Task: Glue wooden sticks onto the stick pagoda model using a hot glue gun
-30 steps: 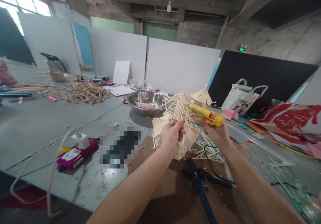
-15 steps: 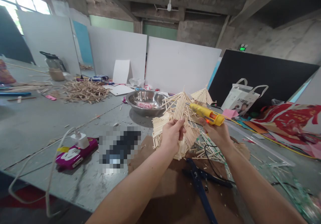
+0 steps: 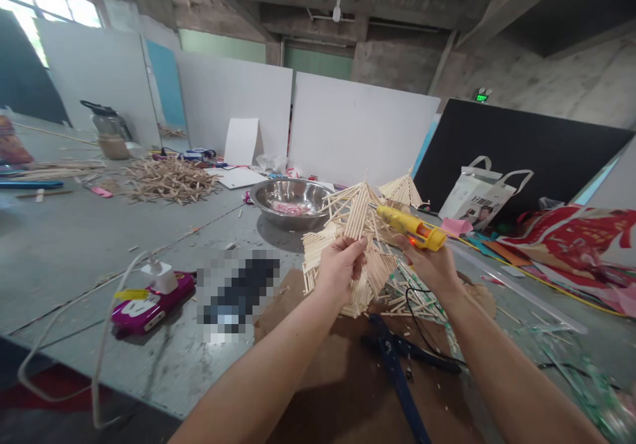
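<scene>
A model built of thin pale wooden sticks (image 3: 356,213) stands in front of me, its upper part rising to a point like a roof. My left hand (image 3: 342,262) is closed at the lower ends of the roof's sticks; the fingertips are partly hidden. Held in my right hand (image 3: 430,265) is a yellow hot glue gun (image 3: 410,226) with a lit red light. Its nozzle points left and is at or very near the right side of the roof; I cannot tell whether it touches. Blue hand cutters (image 3: 397,364) lie open below the model on a brown board (image 3: 338,378).
Behind the model are a steel bowl (image 3: 263,209) and a second pointed stick piece (image 3: 401,191). Loose sticks (image 3: 169,180) are heaped at the left. A purple power strip (image 3: 152,308) with a white plug lies nearer. Clear strips (image 3: 566,358) and a white bag (image 3: 474,192) are right.
Almost nothing differs. Both hands, the glue gun and the model keep the same places; the whole view has shifted very slightly.
</scene>
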Motion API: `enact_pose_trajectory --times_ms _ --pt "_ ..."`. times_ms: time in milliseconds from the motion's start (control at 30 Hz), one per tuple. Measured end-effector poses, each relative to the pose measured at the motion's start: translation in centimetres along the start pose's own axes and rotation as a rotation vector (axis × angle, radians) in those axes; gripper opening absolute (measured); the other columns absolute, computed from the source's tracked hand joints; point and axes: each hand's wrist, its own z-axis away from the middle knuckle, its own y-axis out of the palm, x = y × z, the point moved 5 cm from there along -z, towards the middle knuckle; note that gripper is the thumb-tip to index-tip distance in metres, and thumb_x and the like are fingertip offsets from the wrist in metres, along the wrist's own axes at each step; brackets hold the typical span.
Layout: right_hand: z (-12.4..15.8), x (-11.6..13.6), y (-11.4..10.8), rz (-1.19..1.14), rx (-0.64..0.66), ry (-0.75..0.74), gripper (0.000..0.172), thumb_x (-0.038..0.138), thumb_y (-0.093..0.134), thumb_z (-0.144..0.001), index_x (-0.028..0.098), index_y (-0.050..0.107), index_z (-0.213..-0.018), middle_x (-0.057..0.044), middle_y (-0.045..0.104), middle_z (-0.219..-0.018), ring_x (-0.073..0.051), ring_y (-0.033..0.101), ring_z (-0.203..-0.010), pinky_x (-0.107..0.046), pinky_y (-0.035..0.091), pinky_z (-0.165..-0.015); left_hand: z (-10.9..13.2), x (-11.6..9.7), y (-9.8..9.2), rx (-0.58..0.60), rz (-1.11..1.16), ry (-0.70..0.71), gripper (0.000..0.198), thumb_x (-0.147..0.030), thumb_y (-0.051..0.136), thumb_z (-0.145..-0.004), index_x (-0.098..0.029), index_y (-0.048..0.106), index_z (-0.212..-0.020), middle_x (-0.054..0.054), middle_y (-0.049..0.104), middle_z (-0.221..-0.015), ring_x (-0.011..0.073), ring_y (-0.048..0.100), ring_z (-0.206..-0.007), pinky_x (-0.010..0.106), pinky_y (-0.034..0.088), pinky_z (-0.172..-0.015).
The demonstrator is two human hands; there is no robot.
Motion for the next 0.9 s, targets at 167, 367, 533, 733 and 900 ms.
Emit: enact_pose_trajectory --times_ms 167,367,533,733,900 --pt "-0.02 -0.46 -0.03 0.023 -0.009 -0.021 0.029 0.044 0.058 -0.064 0.016 0.058 -0.060 0.001 0.048 -0.045 -0.012 0.047 -0.046 -0.024 0.036 -0.040 -0.28 -0.03 -0.08 -0.001 -0.027 0.054 0.030 -0.032 0.066 -0.058 -0.016 0.041 -0.054 -0.006 0.046 -0.038 0.0015 0.030 -0.026 0.016 0.016 -0.028" --pt "-0.07 -0.14 -0.01 0.021 0.004 -0.045 0.026 0.042 0.058 -0.064 0.016 0.058 -0.058 0.000 0.048 -0.044 -0.013 0.048 -0.047 -0.024 0.036 -0.041 -0.42 0.04 -0.23 -0.012 -0.065 0.085 0.032 -0.035 0.067 -0.057 -0.016 0.041 -0.053 -0.006 0.045 -0.037 0.0013 0.031 -0.027 0.015 0.018 -0.029" --pt "-0.04 0.03 -0.09 0.012 0.000 -0.059 0.025 0.041 0.058 -0.064 0.017 0.057 -0.056 0.001 0.048 -0.043 -0.012 0.047 -0.046 -0.024 0.036 -0.040 -0.30 0.04 -0.39 -0.024 -0.082 0.072 0.031 -0.034 0.067 -0.057 -0.016 0.043 -0.055 -0.006 0.045 -0.038 0.0012 0.030 -0.027 0.015 0.018 -0.029" --pt "0.07 -0.04 -0.03 0.014 0.013 0.014 0.031 0.046 0.057 -0.062 0.016 0.054 -0.053 0.001 0.045 -0.042 -0.011 0.045 -0.044 -0.024 0.035 -0.040 -0.05 0.12 -0.52 0.003 -0.087 0.046 0.026 -0.032 0.068 -0.055 -0.015 0.050 -0.064 -0.006 0.046 -0.040 0.0019 0.032 -0.030 0.015 0.021 -0.030" --pt "0.10 -0.08 -0.02 0.005 0.020 0.038 0.031 0.046 0.057 -0.061 0.016 0.053 -0.052 0.001 0.044 -0.042 -0.011 0.044 -0.043 -0.024 0.035 -0.040 -0.08 0.18 -0.51 0.042 -0.073 0.030 0.026 -0.033 0.068 -0.056 -0.015 0.051 -0.063 -0.005 0.048 -0.042 0.0023 0.034 -0.031 0.015 0.021 -0.031"
